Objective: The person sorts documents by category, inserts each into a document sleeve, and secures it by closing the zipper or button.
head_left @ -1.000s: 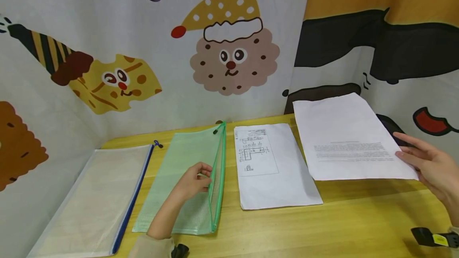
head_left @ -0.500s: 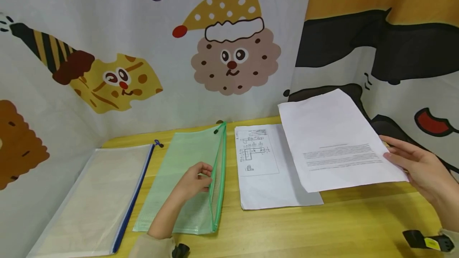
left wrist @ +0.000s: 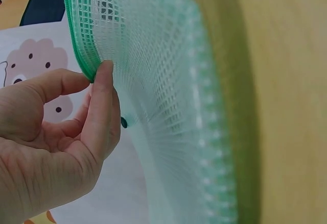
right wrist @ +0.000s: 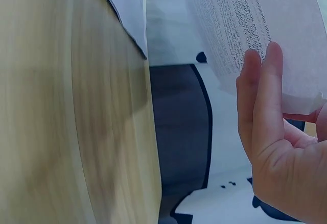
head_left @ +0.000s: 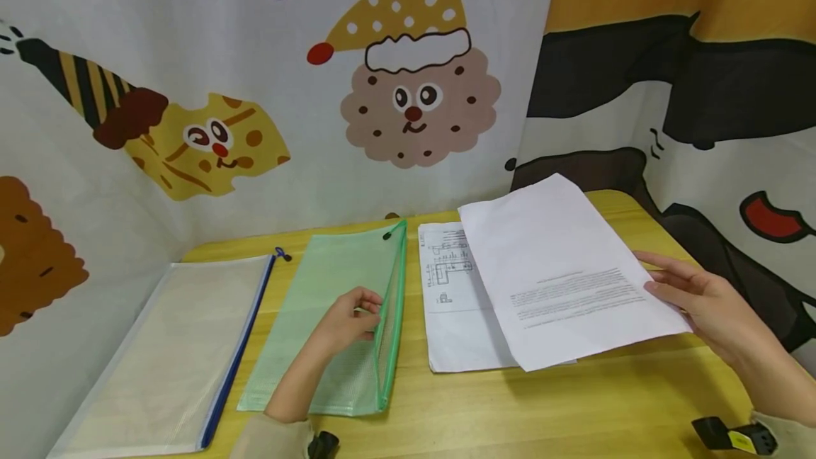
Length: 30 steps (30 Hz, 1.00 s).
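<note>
My left hand (head_left: 344, 321) pinches the upper edge of a green mesh zipper pouch (head_left: 299, 303) between thumb and fingertips. That edge is lifted, so the mouth along the pouch's right side gapes. In the left wrist view the thumb and fingers meet on the pouch's green edge (left wrist: 76, 45). My right hand (head_left: 695, 303) holds a printed sheet of paper (head_left: 554, 246) by its right edge, thumb on top and fingers beneath. The sheet is tilted above the table and overlaps a stack of papers (head_left: 468, 338), whose top sheet bears a line drawing. Part of that stack is hidden.
A clear zipper pouch (head_left: 166, 353) with a blue zipper lies at the far left of the wooden table (head_left: 484, 416). Behind the table hangs a white curtain (head_left: 223, 20) with cartoon prints.
My right hand has carried the printed sheet left and somewhat down, so it now covers much of the paper stack. My left hand stays on the lifted pouch edge.
</note>
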Motion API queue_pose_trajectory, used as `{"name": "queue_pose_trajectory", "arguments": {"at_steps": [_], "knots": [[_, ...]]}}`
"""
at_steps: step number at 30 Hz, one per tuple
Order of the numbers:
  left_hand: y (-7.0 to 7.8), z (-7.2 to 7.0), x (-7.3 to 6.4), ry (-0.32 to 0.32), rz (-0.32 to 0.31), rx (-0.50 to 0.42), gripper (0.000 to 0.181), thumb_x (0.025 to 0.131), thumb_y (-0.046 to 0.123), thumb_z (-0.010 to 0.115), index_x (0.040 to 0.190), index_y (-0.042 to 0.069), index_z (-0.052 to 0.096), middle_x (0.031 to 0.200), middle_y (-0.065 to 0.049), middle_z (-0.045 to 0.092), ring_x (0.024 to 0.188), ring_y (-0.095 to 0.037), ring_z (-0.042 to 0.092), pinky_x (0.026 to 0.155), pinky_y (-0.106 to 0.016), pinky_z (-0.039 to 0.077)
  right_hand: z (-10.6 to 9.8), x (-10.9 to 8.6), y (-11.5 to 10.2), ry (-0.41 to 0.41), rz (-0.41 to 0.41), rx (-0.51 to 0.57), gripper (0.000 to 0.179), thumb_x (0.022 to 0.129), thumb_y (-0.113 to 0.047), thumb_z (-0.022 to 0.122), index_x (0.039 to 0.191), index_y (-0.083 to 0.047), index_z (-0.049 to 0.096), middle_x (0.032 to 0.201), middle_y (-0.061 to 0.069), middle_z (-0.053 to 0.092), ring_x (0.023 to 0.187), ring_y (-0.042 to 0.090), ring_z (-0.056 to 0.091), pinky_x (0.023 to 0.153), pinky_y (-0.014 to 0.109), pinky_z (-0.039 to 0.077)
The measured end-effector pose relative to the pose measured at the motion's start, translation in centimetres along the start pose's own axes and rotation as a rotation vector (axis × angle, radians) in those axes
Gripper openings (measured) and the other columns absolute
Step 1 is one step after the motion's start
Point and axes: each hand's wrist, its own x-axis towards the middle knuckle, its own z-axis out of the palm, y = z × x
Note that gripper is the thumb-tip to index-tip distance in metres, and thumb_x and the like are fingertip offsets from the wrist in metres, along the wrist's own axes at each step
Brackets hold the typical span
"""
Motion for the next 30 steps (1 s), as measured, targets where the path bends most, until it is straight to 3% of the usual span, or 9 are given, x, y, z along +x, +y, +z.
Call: {"name": "queue_pose_trajectory", "arguments": {"at_steps": [10, 19, 30], "knots": [[0.1, 0.2, 0.1, 0.011, -0.002, -0.001, 0.025, 0.096, 0.004, 0.055, 0.12, -0.004, 0.055, 0.105, -0.013, 0.056, 0.086, -0.017, 0.059, 0.076, -0.037, 0.06, 1.6, 0.2, -0.9, -0.088, -0.001, 0.066, 0.049, 0.102, -0.011, 0.055, 0.142, -0.038, 0.052, 0.1, -0.018, 0.062, 0.078, 0.014, 0.069, 0.064, 0.029, 0.061], [0.0, 0.2, 0.4, 0.013, -0.001, -0.015, 0.026, 0.095, 0.004, 0.055, 0.119, -0.004, 0.055, 0.104, -0.012, 0.056, 0.086, -0.016, 0.059, 0.075, -0.037, 0.06, 3.3, 0.2, -1.7, -0.111, 0.039, 0.024, 0.051, 0.102, -0.019, 0.056, 0.15, -0.031, 0.045, 0.105, -0.019, 0.057, 0.081, 0.014, 0.069, 0.068, 0.031, 0.062], [0.0, 0.3, 0.5, 0.01, 0.006, -0.019, 0.025, 0.096, 0.004, 0.055, 0.119, -0.004, 0.055, 0.105, -0.013, 0.057, 0.086, -0.017, 0.06, 0.076, -0.036, 0.061, 4.7, 0.2, -2.3, -0.149, 0.043, 0.005, 0.052, 0.103, -0.022, 0.055, 0.152, -0.022, 0.042, 0.112, -0.009, 0.055, 0.082, 0.018, 0.07, 0.068, 0.033, 0.062]]}}
